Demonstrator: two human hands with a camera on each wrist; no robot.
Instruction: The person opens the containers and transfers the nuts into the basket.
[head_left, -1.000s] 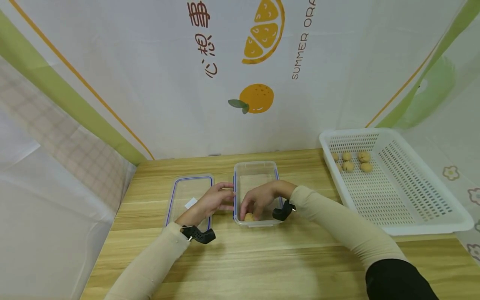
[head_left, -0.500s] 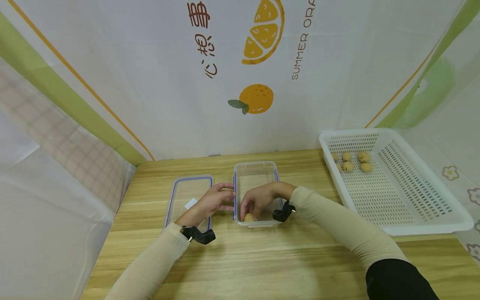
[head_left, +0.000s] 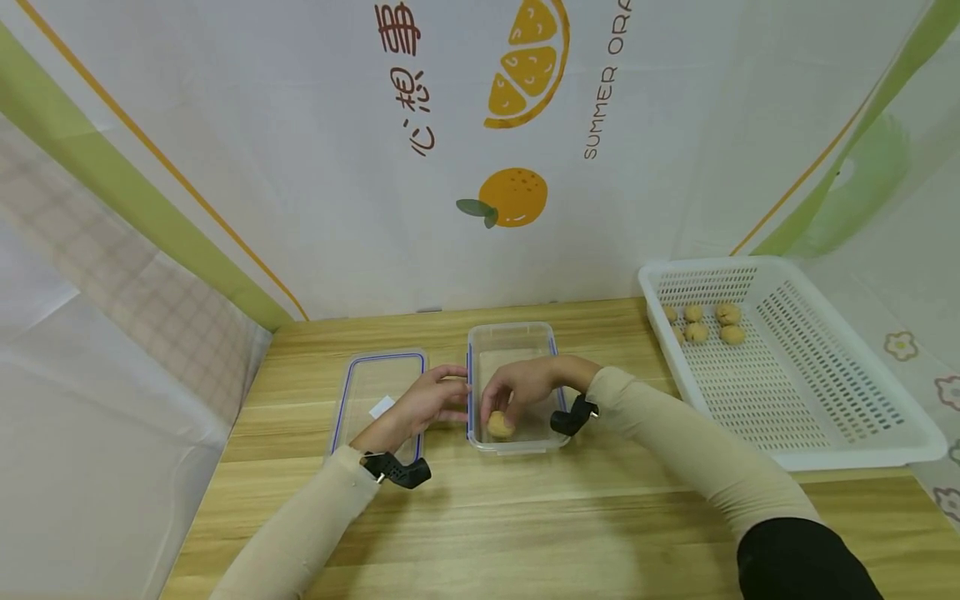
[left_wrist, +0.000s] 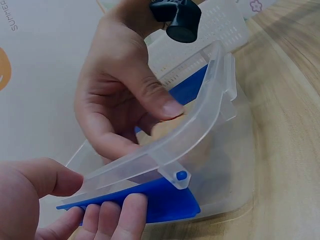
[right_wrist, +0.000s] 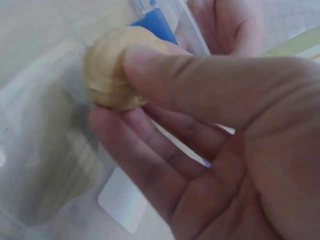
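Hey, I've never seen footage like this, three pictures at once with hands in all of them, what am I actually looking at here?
These are one person's two bare hands, filmed at one moment by three cameras. The wide picture comes from a camera on the head, looking down at a wooden table. The other two come from small black cameras strapped to each wrist, so each shows its own hand close up.

On the table stand a clear plastic box, its lid lying flat to the left, and a white basket on the right holding a few small tan balls.

The right hand reaches into the box and pinches one tan ball between thumb and fingers. The left hand grips the box's left edge by its blue clip.
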